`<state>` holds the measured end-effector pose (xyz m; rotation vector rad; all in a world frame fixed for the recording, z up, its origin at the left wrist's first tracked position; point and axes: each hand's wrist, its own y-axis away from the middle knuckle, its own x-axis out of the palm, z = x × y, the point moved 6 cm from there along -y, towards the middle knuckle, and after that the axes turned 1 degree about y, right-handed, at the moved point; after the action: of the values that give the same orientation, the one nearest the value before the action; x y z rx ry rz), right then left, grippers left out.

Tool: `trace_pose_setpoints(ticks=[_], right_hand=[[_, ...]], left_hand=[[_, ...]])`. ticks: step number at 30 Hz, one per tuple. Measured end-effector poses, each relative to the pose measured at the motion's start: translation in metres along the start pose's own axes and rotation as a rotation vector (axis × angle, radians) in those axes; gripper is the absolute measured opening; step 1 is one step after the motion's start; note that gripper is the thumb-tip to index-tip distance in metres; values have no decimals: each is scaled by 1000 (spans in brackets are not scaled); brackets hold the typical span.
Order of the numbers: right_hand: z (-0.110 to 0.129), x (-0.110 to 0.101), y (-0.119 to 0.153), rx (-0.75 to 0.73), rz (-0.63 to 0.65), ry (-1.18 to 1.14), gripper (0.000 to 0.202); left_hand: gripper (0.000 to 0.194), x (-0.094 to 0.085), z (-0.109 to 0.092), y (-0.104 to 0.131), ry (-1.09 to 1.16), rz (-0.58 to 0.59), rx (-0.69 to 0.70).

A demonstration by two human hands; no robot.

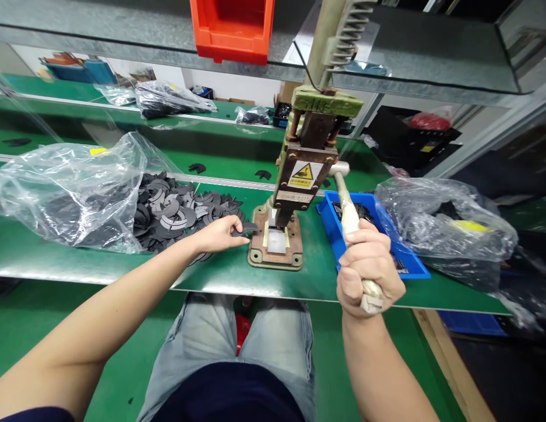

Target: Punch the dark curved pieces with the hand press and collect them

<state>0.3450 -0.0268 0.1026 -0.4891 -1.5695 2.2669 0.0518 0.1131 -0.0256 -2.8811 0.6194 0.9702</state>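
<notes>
My left hand pinches a dark curved flat piece at the left edge of the press base. My right hand is wrapped round the pale, tape-covered lever of the hand press. The press ram stands over a small bright metal plate on the base. Left of the press lies a heap of grey and black curved pieces, partly spilling from a clear plastic bag.
Right of the press sits a blue bin holding small dark parts, with a clear bag against it. A red-orange bin rests on the overhead shelf. Loose dark pieces lie behind the press on the green surface.
</notes>
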Motion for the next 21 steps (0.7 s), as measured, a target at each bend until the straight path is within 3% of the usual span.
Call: trace_pose_setpoints(ticks=[2,6,9,13,21], right_hand=[[1,-1,1,5,-7,39,23],[2,-1,3,34,-25,33,24],[3,1,4,47,-45,16,23],[4,2,4,59,-70,5,23],[4,2,6,74,-96,0,24]], left_hand=[[37,6,0,-5,179,11,-26],[42,21,-1,-22,507,-110,-99],[42,39,-9,-36,654,-77,-175],[32,54,-22,-48,690,-27,-236],[36,62,-24,-64,521,54,-305]])
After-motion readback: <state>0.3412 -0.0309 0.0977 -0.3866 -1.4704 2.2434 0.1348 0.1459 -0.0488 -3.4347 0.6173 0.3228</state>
